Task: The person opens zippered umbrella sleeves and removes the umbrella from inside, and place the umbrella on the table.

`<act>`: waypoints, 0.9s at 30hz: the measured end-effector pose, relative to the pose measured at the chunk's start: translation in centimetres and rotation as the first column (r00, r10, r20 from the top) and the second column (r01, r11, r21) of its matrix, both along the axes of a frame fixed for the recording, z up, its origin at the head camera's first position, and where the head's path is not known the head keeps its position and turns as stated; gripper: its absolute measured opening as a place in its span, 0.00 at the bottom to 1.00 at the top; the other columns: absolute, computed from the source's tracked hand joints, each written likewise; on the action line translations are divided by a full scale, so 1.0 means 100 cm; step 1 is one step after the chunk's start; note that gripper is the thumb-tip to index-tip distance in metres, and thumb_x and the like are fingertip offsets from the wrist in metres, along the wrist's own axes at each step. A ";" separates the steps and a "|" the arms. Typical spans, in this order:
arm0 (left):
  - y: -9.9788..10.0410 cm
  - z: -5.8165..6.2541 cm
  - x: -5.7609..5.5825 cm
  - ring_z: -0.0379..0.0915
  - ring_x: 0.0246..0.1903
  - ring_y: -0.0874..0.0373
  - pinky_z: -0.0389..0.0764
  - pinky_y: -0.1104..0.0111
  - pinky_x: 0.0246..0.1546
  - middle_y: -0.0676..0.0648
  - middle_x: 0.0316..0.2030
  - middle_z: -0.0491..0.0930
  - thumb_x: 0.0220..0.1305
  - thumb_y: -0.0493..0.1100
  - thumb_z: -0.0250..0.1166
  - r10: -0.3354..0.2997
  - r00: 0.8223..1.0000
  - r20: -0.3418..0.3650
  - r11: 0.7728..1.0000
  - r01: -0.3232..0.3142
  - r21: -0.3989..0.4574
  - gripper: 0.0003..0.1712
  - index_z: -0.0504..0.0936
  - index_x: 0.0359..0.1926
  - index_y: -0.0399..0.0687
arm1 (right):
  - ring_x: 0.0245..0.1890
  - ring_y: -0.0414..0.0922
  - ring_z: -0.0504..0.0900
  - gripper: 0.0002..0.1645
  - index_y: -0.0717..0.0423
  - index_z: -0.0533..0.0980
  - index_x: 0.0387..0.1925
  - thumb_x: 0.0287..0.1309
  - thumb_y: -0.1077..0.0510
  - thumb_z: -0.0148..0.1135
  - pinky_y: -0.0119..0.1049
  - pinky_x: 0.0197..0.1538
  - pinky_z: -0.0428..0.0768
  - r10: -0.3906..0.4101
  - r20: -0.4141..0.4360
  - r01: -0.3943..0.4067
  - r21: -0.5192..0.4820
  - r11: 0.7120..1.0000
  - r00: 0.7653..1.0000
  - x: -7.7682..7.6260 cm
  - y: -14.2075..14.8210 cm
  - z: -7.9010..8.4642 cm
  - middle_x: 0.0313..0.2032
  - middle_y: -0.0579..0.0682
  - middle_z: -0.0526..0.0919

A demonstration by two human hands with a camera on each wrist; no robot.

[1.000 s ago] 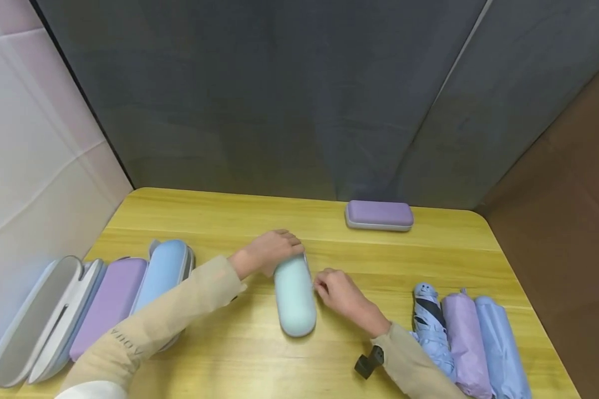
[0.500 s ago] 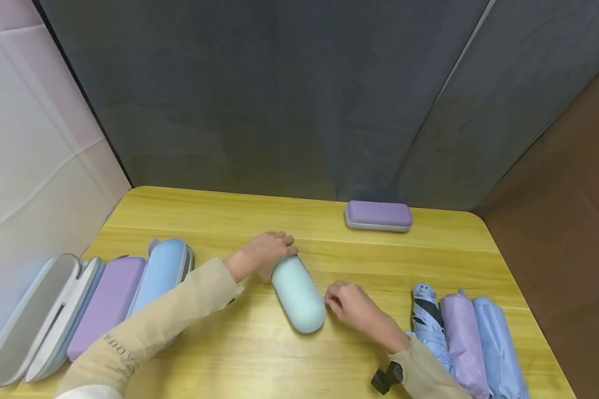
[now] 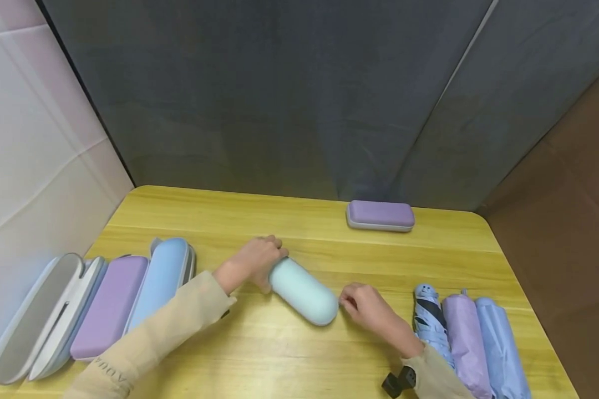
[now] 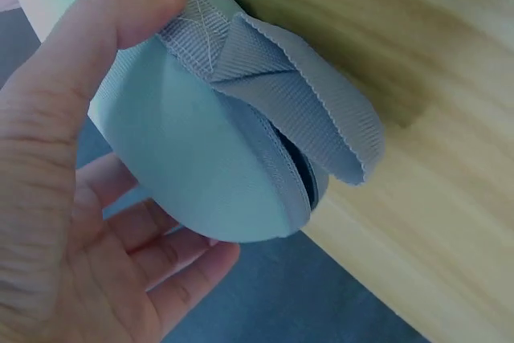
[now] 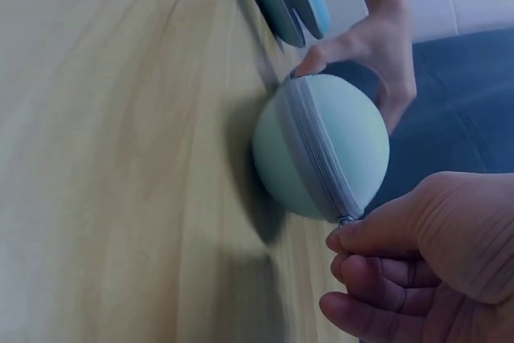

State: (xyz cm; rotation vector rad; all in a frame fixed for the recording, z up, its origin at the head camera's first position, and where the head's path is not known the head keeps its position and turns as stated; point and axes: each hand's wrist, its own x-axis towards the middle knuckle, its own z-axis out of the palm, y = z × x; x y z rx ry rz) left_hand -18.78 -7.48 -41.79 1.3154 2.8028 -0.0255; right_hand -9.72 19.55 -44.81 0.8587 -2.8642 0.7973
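A mint-green zippered hard case (image 3: pixel 303 291) lies slantwise over the middle of the table. My left hand (image 3: pixel 256 259) grips its far-left end. In the left wrist view the thumb presses beside a grey fabric loop (image 4: pixel 301 90), with the fingers round the other side, and the zip stands parted near that end. At the case's rounded near end, my right hand (image 3: pixel 371 309) pinches the zipper pull (image 5: pixel 347 220) between thumb and forefinger. The zip (image 5: pixel 321 158) looks closed across that end. The pull itself is mostly hidden by the fingertips.
On the left stand an opened grey-lined case (image 3: pixel 37 321), a purple case (image 3: pixel 111 307) and a blue case (image 3: pixel 161 277). A smaller purple case (image 3: pixel 380 215) lies at the back edge. Folded umbrellas lie right: patterned blue (image 3: pixel 431 324), lilac (image 3: pixel 466 338) and plain blue (image 3: pixel 501 343).
The mint case has swung from nearly straight to slantwise, its near end turning right. My right hand has moved right and slightly nearer along with that end; my left hand has shifted a little left.
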 end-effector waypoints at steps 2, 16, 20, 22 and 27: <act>-0.003 -0.001 0.003 0.72 0.34 0.53 0.79 0.61 0.36 0.46 0.33 0.76 0.25 0.55 0.76 0.012 1.000 -0.021 1.000 -0.011 0.029 0.38 0.79 0.42 0.42 | 0.22 0.35 0.69 0.06 0.60 0.78 0.22 0.51 0.70 0.62 0.26 0.24 0.72 -0.015 -0.007 0.015 -0.008 1.000 1.000 0.002 0.002 -0.001 0.22 0.46 0.77; -0.012 -0.016 0.032 0.71 0.24 0.54 0.75 0.65 0.20 0.46 0.25 0.75 0.29 0.67 0.72 0.225 0.973 -0.054 0.965 -0.215 0.153 0.38 0.79 0.33 0.41 | 0.18 0.33 0.69 0.11 0.55 0.75 0.17 0.45 0.71 0.62 0.24 0.21 0.70 -0.198 -0.044 0.195 -0.065 0.979 0.979 0.005 -0.015 -0.005 0.17 0.43 0.74; -0.016 -0.016 0.039 0.73 0.30 0.50 0.79 0.61 0.29 0.43 0.30 0.77 0.32 0.65 0.74 0.251 0.968 0.002 0.950 -0.246 0.192 0.41 0.79 0.40 0.36 | 0.18 0.34 0.70 0.10 0.57 0.76 0.16 0.43 0.72 0.61 0.24 0.21 0.71 -0.237 -0.033 0.234 -0.076 0.969 0.971 0.004 -0.021 -0.005 0.16 0.45 0.75; -0.020 -0.015 0.042 0.74 0.34 0.48 0.79 0.58 0.35 0.41 0.33 0.78 0.33 0.61 0.76 0.250 0.967 0.051 0.942 -0.255 0.219 0.42 0.78 0.43 0.34 | 0.18 0.35 0.71 0.10 0.58 0.76 0.16 0.43 0.73 0.62 0.24 0.21 0.71 -0.250 -0.025 0.248 -0.074 0.966 0.968 0.003 -0.022 -0.004 0.17 0.45 0.76; -0.028 -0.015 0.045 0.73 0.37 0.47 0.79 0.56 0.40 0.40 0.37 0.78 0.32 0.55 0.78 0.229 0.969 0.095 0.935 -0.246 0.256 0.43 0.77 0.47 0.32 | 0.17 0.35 0.70 0.10 0.58 0.76 0.16 0.43 0.73 0.62 0.24 0.21 0.71 -0.258 -0.016 0.257 -0.067 0.964 0.966 0.005 -0.029 -0.001 0.16 0.46 0.76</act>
